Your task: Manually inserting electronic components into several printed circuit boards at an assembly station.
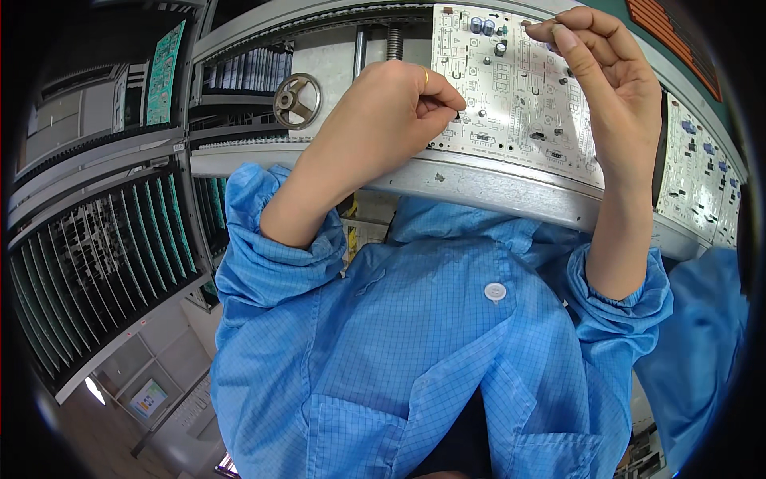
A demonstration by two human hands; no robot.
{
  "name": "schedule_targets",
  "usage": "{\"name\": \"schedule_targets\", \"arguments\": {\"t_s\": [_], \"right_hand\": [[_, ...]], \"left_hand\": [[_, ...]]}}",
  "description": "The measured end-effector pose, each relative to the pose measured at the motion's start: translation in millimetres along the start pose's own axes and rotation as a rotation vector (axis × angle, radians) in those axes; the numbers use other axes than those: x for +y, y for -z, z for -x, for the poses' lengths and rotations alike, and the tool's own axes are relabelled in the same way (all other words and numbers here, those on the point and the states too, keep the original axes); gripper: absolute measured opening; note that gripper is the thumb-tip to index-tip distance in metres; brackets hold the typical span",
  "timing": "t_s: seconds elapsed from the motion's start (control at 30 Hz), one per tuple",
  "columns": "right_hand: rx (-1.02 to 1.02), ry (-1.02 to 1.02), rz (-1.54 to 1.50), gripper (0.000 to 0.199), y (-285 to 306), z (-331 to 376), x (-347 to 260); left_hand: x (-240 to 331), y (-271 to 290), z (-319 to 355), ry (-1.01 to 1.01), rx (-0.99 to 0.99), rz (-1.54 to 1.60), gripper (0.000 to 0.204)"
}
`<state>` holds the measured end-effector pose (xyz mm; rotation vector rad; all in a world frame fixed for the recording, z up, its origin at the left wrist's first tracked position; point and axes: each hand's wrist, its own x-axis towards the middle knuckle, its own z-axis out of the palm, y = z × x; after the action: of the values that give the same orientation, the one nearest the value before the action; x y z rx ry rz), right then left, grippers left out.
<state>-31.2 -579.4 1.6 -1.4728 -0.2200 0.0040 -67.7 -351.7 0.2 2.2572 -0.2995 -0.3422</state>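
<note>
Workshop line, metal-framed, with a pale metal rail point(495, 186) along the near side. Main item: white circuit board point(511, 88), lying flat just beyond the rail, component side up, under both hands. Already fitted: pair of blue capacitors point(476, 25) near the far edge, dark capacitor point(501, 49) just nearer, small parts scattered across the face. Outstanding: numerous printed outlines apparently bare; by judgement, part-populated, with no exact count possible. Left hand point(399, 104): thumb and forefinger pressed together, low over the board's left part; unable to tell whether pinching a component. Right hand point(610, 76): above the board's far right part, thumb overlapping forefinger in view, other fingers bent; unable to tell whether pinching anything. To the right: second white board point(694, 172), likewise bearing parts. To the left: spoked handwheel point(295, 102); farther out, rack of upright boards point(104, 263).
</note>
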Motion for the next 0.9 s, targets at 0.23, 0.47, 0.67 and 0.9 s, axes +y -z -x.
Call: {"name": "schedule_targets", "arguments": {"t_s": [0.23,0.47,0.67,0.9], "right_hand": [[-0.328,0.448,-0.835,0.014,7,-22,65],[-0.318,0.489,-0.860,0.014,6,-24,73],[-0.384,0.594,-1.297,0.014,-23,-35,74],[-0.272,0.318,-0.596,0.013,24,-16,42]], "left_hand": [[1,-3,-2,-0.082,0.022,-0.010,0.016],[7,-3,-2,-0.070,0.009,-0.076,0.016],[0,-16,11,-0.398,0.104,-0.271,0.012],[-1,-18,13,-0.418,0.144,-0.309,0.013]]}}
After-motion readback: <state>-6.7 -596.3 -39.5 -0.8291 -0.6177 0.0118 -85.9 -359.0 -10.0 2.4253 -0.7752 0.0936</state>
